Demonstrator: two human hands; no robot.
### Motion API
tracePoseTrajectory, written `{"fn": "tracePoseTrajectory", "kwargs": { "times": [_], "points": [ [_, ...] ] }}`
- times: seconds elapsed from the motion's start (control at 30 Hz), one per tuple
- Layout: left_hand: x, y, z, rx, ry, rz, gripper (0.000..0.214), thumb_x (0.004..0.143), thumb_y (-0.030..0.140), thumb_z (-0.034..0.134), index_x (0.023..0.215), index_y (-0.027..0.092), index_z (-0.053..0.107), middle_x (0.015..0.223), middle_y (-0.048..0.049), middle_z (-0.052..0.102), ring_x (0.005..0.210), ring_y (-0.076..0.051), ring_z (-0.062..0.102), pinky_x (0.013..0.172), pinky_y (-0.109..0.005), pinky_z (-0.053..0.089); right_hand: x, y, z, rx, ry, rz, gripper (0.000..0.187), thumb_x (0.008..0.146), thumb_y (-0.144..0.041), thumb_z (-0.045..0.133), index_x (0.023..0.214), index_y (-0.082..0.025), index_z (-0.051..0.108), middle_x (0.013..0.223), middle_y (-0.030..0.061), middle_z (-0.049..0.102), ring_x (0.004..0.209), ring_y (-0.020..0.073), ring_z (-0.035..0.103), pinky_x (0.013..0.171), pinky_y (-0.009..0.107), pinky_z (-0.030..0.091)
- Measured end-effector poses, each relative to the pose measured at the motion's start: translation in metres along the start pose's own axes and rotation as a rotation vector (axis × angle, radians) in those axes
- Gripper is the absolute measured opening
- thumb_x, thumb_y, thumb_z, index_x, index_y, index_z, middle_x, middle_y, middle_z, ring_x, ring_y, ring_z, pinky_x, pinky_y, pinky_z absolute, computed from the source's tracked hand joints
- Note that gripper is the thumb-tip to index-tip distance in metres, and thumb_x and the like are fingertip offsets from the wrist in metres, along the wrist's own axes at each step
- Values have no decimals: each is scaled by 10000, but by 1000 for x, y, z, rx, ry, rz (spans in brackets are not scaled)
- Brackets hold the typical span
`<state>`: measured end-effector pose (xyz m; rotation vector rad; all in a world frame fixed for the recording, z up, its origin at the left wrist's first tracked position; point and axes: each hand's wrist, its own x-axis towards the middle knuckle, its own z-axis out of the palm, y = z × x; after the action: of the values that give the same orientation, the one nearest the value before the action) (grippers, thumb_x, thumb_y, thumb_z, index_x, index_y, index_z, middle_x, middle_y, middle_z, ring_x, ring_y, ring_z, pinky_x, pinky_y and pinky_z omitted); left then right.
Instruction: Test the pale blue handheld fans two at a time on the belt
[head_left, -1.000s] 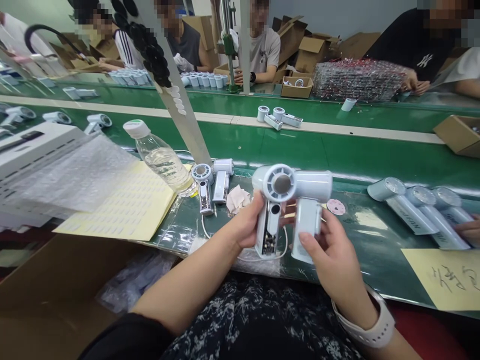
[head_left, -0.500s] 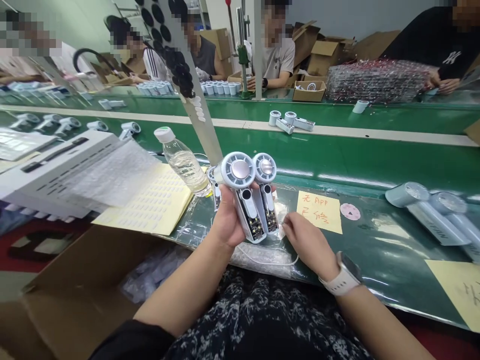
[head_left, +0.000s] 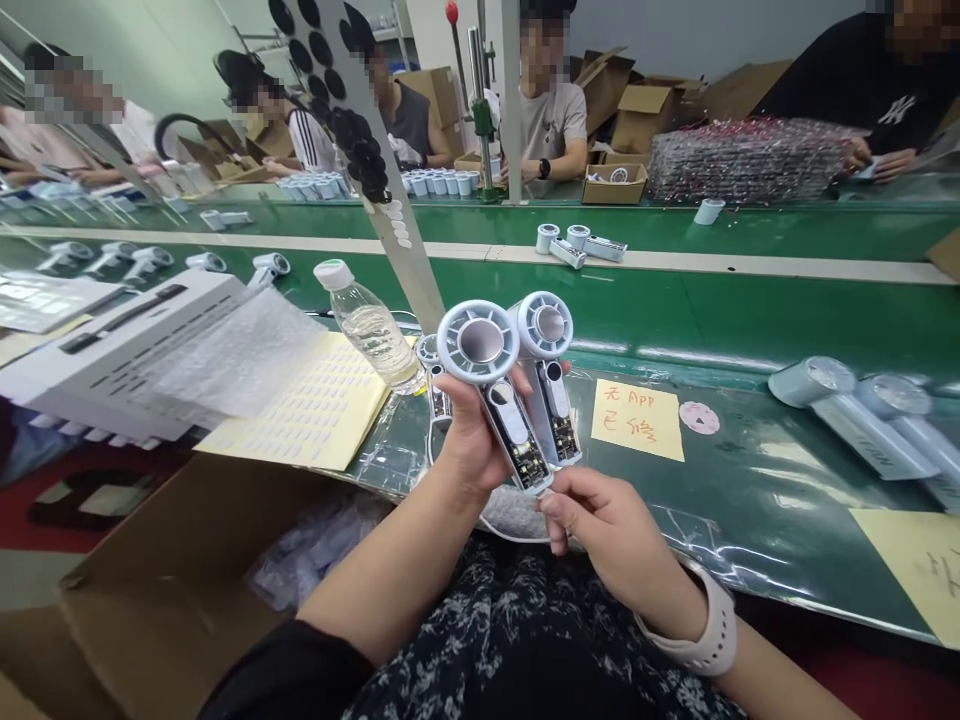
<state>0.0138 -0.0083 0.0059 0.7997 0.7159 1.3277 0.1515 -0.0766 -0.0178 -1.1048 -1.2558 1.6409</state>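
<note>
My left hand (head_left: 472,435) is wrapped round two pale blue handheld fans, held upright above the bench edge. On the nearer fan (head_left: 517,450) the handle is uncovered and a circuit board shows. Just behind it, the second fan (head_left: 557,420) also has its board bare. My right hand (head_left: 600,515) pinches the end of a white cable (head_left: 510,536) against the bottom of the nearer fan's handle; the plug itself is hidden by the fingers. Another small fan (head_left: 438,385) with an open handle stands behind my left hand, partly covered.
A water bottle (head_left: 371,330) stands beside a slanting post (head_left: 409,260) and yellow label sheets (head_left: 300,420). Two closed fans (head_left: 862,430) lie at right, near a yellow note (head_left: 637,418). Beyond runs a green conveyor (head_left: 712,310) with more fans; several co-workers sit across it.
My right hand has moved left and down with the cable, to the nearer fan's base. Both fans have shifted slightly right and lean apart more.
</note>
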Motion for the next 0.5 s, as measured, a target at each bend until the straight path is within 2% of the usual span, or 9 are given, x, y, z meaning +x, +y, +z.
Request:
{"fn": "tracePoseTrajectory", "kwargs": {
  "times": [0.1, 0.2, 0.27, 0.37, 0.5],
  "points": [
    [-1, -3, 3, -54, -34, 52, 722, 494, 919, 640, 640, 214, 591, 914, -85, 695, 1126, -361, 617, 752, -399, 554, -3, 5, 9, 59, 72, -33, 412, 856, -575, 647, 704, -198, 585, 495, -50, 537, 436, 102, 501, 490, 243, 422],
    [-3, -7, 4, -76, -61, 97, 684, 521, 876, 674, 654, 206, 638, 871, -67, 711, 1028, -319, 668, 729, -365, 558, -6, 11, 14, 117, 90, -2, 490, 853, -668, 604, 723, -199, 544, 457, -75, 482, 368, 75, 404, 414, 218, 340],
    [-3, -11, 4, -91, -60, 101, 696, 533, 880, 657, 647, 193, 642, 853, -64, 720, 928, -283, 693, 703, -347, 562, -7, 13, 14, 129, 65, 3, 516, 845, -696, 595, 721, -199, 533, 449, -78, 470, 360, 70, 388, 405, 211, 327],
    [-3, -16, 3, -132, -58, 88, 694, 538, 867, 667, 646, 182, 649, 872, -66, 736, 825, -236, 701, 682, -321, 566, -6, 15, 11, 138, 48, -18, 506, 838, -682, 620, 730, -192, 556, 513, -48, 528, 434, 89, 475, 468, 221, 401],
    [-2, -19, 1, -204, -72, 32, 661, 559, 839, 686, 661, 186, 652, 917, -69, 747, 813, -228, 708, 674, -314, 568, -7, 16, 5, 79, 47, -53, 452, 868, -625, 617, 742, -191, 599, 665, 7, 596, 568, 133, 553, 547, 256, 456]
  ]
}}
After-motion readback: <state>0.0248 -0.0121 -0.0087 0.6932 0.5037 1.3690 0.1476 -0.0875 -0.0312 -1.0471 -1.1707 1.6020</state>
